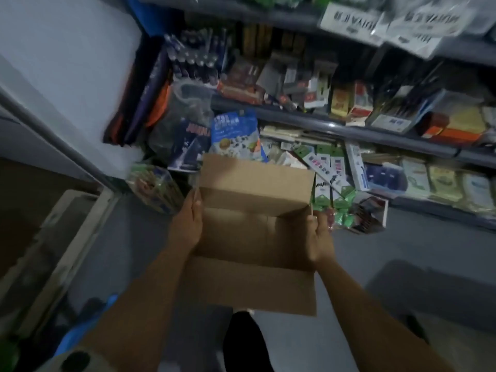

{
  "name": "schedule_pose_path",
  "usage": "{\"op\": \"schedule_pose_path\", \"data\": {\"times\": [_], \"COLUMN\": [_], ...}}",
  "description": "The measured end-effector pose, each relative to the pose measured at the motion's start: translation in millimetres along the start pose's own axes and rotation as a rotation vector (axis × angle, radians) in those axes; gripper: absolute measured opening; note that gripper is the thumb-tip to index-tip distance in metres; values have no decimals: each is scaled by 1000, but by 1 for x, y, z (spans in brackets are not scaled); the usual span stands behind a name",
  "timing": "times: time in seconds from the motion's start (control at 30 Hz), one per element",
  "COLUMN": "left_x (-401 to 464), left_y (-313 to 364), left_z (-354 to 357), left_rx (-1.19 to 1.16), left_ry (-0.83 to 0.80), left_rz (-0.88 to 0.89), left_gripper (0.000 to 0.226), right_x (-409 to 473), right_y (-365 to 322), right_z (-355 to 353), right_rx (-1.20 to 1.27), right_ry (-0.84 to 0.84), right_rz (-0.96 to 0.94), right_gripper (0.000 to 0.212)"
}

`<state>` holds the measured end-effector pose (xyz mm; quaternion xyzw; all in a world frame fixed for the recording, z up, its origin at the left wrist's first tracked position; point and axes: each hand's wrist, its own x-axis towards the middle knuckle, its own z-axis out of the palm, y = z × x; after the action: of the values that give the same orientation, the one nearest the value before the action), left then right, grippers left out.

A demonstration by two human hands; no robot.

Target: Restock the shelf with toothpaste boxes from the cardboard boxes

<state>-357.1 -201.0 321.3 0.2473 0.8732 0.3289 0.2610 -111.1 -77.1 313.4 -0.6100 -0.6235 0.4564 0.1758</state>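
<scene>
Head view: open brown cardboard box (255, 226), seemingly empty, held above grey floor (375, 245) between left hand (186, 224) and right hand (320, 237), fingers (312, 218) gripping its sides. Best kept level, set aside clear of the crowded grey metal shelf (349, 130).

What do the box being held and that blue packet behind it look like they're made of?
The box looks like plain brown cardboard, matte and unprinted, its stiff flaps folded open. The blue packet seems to be glossy plastic film: it catches the light and carries bright printing, though blur leaves that uncertain.
</scene>
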Motion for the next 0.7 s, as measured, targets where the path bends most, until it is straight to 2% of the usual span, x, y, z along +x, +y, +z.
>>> {"op": "schedule_pose_path", "data": {"times": [0.3, 0.5, 0.7], "left_x": [144, 184, 208], "left_y": [-49, -96, -112], "left_z": [80, 122, 146], "left_rx": [119, 173, 219], "left_ry": [-95, -139, -174], "left_rz": [-85, -138, -136], "left_gripper": [50, 49, 49], "right_x": [131, 163, 184], "right_y": [49, 94, 128], "right_z": [88, 133, 163], "right_rx": [-80, -126, -182], "right_ry": [9, -22, -30], "right_rz": [111, 194, 280], "right_gripper": [42, 42, 47]}}
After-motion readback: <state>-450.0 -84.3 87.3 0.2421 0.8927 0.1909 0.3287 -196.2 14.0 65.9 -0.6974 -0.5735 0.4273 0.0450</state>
